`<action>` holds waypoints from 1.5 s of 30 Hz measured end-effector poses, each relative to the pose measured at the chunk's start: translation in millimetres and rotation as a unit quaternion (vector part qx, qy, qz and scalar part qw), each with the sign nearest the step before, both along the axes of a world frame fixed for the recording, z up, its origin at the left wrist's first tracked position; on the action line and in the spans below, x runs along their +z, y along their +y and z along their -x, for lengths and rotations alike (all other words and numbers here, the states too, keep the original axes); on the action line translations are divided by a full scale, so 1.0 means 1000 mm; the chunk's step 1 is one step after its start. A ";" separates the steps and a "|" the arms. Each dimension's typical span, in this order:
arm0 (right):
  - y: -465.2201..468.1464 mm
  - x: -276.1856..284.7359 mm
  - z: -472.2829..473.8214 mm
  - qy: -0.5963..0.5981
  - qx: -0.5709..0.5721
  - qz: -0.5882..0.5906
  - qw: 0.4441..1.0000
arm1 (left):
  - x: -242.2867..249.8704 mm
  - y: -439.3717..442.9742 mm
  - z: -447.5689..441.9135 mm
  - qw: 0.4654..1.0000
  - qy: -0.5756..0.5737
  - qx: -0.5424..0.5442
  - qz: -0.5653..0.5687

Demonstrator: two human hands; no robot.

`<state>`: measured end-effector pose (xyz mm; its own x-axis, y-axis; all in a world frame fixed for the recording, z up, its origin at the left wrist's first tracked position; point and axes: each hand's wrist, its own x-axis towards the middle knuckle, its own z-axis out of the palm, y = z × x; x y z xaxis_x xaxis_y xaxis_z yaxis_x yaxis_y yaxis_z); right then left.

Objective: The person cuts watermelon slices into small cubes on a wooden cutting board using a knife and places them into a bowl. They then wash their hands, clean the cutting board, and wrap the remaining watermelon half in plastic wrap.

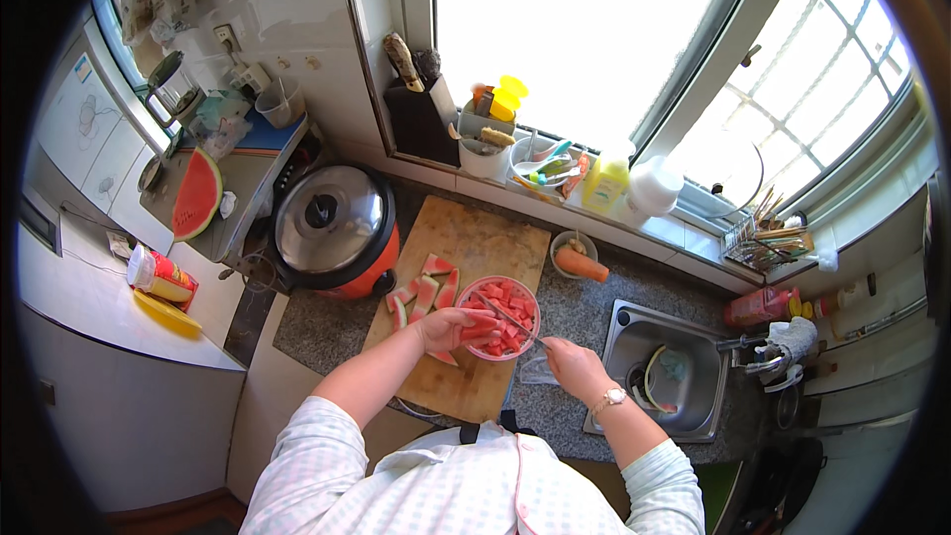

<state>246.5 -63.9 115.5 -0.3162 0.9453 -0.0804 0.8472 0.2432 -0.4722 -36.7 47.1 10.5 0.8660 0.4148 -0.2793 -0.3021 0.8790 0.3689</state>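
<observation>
My left hand holds a piece of red watermelon over the near-left side of a pink-rimmed bowl. Cut watermelon cubes fill that bowl. My right hand grips a knife, whose blade reaches across the bowl toward the held piece. Whether the blade touches the piece is hard to tell. Under the bowl lies a wooden cutting board. Several watermelon rind strips rest on the board, left of the bowl.
A red electric cooker with a metal lid stands left of the board. At the right is a steel sink. A small bowl with a carrot sits behind. A large watermelon wedge lies far left; a knife block stands at the windowsill.
</observation>
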 end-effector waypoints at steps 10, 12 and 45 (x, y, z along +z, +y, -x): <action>-0.031 0.010 0.007 0.060 -0.052 0.016 0.997 | -0.005 -0.014 -0.005 0.994 0.069 0.072 -0.040; -0.038 0.009 0.009 0.057 -0.062 0.023 0.996 | -0.006 -0.016 -0.005 0.994 0.071 0.080 -0.032; -0.074 -0.001 0.047 0.116 -0.156 0.063 0.979 | -0.015 -0.058 -0.036 0.963 0.049 0.249 -0.088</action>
<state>199.6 -138.3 114.9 -0.0373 0.9859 -0.1629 0.7370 -0.0829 -0.6707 -1.0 -10.9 -4.6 0.5208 0.8202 -0.2366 -0.6259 0.5553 0.5476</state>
